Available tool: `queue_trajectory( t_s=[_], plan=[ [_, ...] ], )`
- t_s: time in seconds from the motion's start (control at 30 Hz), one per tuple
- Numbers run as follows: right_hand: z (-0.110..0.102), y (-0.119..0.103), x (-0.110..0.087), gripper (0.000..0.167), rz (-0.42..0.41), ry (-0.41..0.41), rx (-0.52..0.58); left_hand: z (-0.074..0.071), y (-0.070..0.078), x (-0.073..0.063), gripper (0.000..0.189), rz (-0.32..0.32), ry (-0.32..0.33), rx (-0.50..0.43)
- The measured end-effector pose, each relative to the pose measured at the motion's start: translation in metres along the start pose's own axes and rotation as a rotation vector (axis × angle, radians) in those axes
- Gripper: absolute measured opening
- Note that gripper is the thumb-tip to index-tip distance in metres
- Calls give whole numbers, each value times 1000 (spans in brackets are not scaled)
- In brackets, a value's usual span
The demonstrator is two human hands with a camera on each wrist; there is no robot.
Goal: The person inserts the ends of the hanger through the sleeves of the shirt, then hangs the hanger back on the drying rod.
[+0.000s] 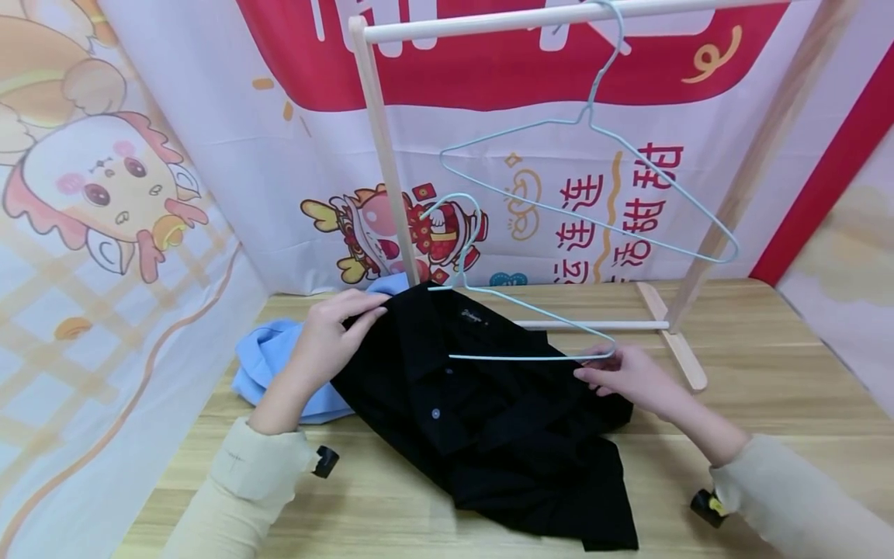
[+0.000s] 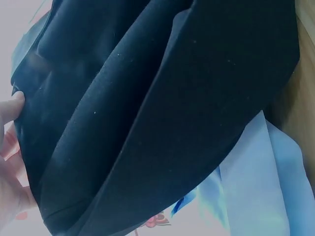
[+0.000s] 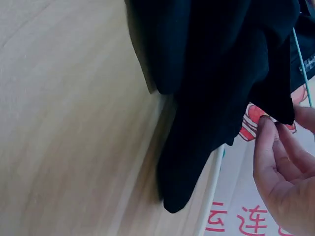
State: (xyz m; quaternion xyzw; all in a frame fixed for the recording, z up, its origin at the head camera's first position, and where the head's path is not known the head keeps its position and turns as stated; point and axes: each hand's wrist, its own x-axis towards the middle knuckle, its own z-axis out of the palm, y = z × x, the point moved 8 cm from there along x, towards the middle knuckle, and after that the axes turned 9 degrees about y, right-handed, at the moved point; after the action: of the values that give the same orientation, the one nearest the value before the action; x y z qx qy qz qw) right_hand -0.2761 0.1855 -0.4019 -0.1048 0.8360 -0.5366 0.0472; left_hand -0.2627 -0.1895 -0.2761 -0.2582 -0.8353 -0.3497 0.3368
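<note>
Currently, left fingers (image 1: 355,303) are pinching black shirt (image 1: 503,435) at ten o'clock; lower hanger (image 1: 517,358) is pointing its bare corner toward four, nearer right fingers (image 1: 597,377), also pinching shirt cloth.

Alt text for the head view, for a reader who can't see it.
A person's left hand and right hand hold a black shirt over a wooden table, with a pale blue wire hanger partly inside it. A crumpled light blue garment lies partly behind the shirt; a second hanger hangs from a wooden rack.
</note>
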Motion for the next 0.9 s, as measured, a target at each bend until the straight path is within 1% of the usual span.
queue_trajectory(
  t_s=[0.07, 0.17, 0.27, 0.4, 0.53, 0.7, 0.9],
  plan=[
    [-2, 2, 0, 30, 0, 24, -19, 0, -1, -1, 22, 2, 2, 1],
    [-9, 5, 1, 26, 5, 48, -39, -1, -1, -2, 23, 5, 5, 2],
    [-19, 7, 2, 22, -15, 75, -31, -2, -2, -3, 23, 15, 11, 6],
    [-35, 7, 2, 22, -42, 129, -40, -3, -3, -4, 24, 27, 15, 10],
    [-48, 8, -2, 27, -54, 164, -64, -2, -3, -5, 24, 42, 6, 18],
    [-61, 3, -5, 26, -89, 183, -95, 0, -1, -5, 23, 64, 0, 26],
    [-79, -9, -8, 25, -125, 258, -126, 3, 0, -7, 23, 82, 1, 42]
  ],
)
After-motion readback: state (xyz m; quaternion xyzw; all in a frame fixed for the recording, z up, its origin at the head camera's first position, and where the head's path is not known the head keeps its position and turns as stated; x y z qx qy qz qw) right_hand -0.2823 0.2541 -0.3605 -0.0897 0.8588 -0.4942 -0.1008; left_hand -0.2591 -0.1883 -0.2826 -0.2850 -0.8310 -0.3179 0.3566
